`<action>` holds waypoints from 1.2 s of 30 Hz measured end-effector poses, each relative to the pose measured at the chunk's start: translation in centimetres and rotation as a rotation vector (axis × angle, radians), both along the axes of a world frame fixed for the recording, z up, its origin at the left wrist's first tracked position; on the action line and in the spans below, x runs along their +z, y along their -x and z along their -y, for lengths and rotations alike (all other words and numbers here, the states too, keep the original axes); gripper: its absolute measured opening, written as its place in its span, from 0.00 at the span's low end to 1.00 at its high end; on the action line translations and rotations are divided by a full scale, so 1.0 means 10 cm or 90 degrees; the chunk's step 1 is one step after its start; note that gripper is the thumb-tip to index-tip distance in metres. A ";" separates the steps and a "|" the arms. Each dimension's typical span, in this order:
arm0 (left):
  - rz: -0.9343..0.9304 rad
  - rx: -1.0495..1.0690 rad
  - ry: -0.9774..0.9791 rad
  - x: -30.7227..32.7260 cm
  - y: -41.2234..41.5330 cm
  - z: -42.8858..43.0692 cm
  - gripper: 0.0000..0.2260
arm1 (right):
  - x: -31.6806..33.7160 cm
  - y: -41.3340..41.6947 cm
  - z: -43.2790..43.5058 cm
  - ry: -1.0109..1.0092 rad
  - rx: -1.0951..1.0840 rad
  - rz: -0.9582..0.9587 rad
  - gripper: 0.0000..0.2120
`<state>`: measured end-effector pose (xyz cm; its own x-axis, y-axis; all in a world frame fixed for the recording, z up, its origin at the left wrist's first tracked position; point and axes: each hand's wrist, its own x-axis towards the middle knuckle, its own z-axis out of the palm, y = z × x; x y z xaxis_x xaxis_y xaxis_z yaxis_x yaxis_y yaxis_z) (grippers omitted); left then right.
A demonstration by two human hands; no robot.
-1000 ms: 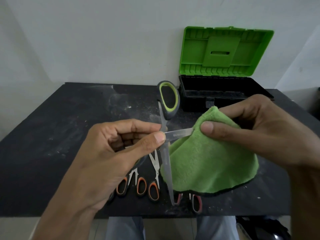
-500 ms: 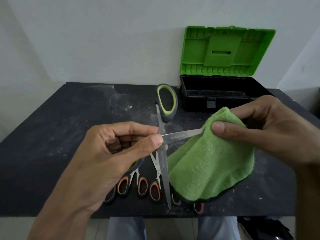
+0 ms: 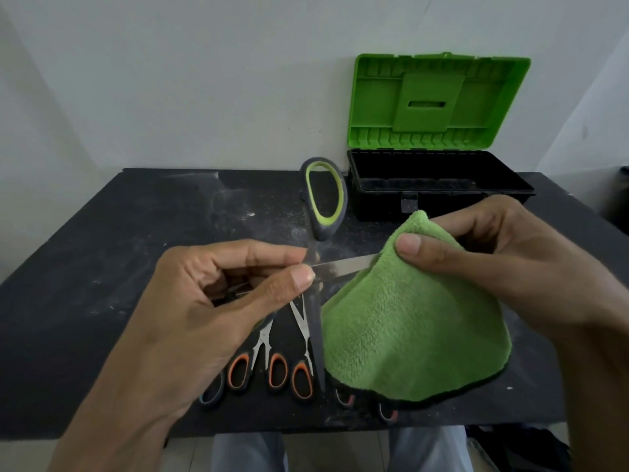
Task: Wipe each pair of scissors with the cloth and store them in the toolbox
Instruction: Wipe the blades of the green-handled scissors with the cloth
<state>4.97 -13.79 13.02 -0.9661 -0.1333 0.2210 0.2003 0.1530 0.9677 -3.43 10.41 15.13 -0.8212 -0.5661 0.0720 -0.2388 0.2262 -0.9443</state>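
Observation:
My left hand (image 3: 204, 315) grips a pair of grey scissors with green-lined handles (image 3: 325, 199), spread open above the table. One blade points right, the other points down toward me. My right hand (image 3: 503, 267) pinches the green cloth (image 3: 408, 328) around the tip end of the rightward blade (image 3: 347, 265). Several orange-handled scissors (image 3: 275, 369) lie on the black table (image 3: 102, 267) below my hands, some partly hidden by the cloth. The toolbox (image 3: 439, 185) stands open at the back right, its green lid (image 3: 439, 100) upright against the wall.
A white wall runs right behind the table. The table's near edge is just below the row of scissors, and my legs show under it. Dusty white marks cover the tabletop's middle and left.
The cloth in my right hand slid outward along the blade toward its tip, then back a little toward the pivot. My left hand kept holding the open scissors nearly still.

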 end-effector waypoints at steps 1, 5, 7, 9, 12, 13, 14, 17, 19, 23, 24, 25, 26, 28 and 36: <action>-0.004 -0.002 0.002 0.00 0.00 0.01 0.10 | 0.01 0.00 -0.01 0.004 -0.003 0.001 0.13; -0.003 0.007 -0.003 0.01 0.00 0.06 0.10 | 0.03 0.02 -0.06 0.030 -0.023 -0.004 0.12; -0.008 -0.003 0.011 -0.01 -0.01 0.09 0.12 | 0.02 0.03 -0.08 0.036 -0.024 -0.006 0.11; -0.007 -0.004 0.004 -0.03 -0.01 0.11 0.14 | 0.01 0.03 -0.08 0.038 -0.019 -0.005 0.10; -0.005 -0.006 -0.008 -0.03 0.00 0.09 0.14 | -0.01 0.03 -0.08 0.039 -0.005 -0.012 0.10; -0.004 -0.010 -0.015 -0.02 0.00 0.08 0.14 | -0.02 0.03 -0.08 0.036 0.002 -0.016 0.10; -0.003 -0.011 -0.024 -0.02 0.00 0.07 0.14 | -0.02 0.03 -0.08 0.031 0.009 -0.018 0.10; 0.008 -0.017 -0.042 -0.03 0.01 0.07 0.14 | -0.04 0.03 -0.06 0.033 0.009 -0.038 0.10; 0.013 -0.031 -0.047 -0.02 0.01 0.07 0.15 | -0.05 0.02 -0.05 0.044 0.005 -0.063 0.11; 0.012 -0.039 -0.059 0.00 0.02 0.07 0.13 | -0.06 0.03 -0.12 0.063 -0.018 -0.093 0.10; 0.011 -0.028 -0.055 0.00 0.02 0.09 0.13 | -0.06 0.03 -0.15 0.069 -0.025 -0.099 0.10; 0.005 -0.017 -0.048 -0.01 0.02 0.11 0.13 | -0.05 0.03 -0.18 0.076 -0.037 -0.108 0.09; 0.000 -0.007 -0.039 -0.01 0.02 0.13 0.14 | -0.05 0.03 -0.20 0.085 -0.057 -0.119 0.08; -0.002 0.000 -0.030 -0.02 0.02 0.14 0.15 | -0.04 0.03 -0.23 0.084 -0.086 -0.145 0.08; -0.010 0.022 0.031 0.02 0.06 -0.01 0.10 | -0.08 0.07 -0.11 0.000 -0.024 -0.156 0.10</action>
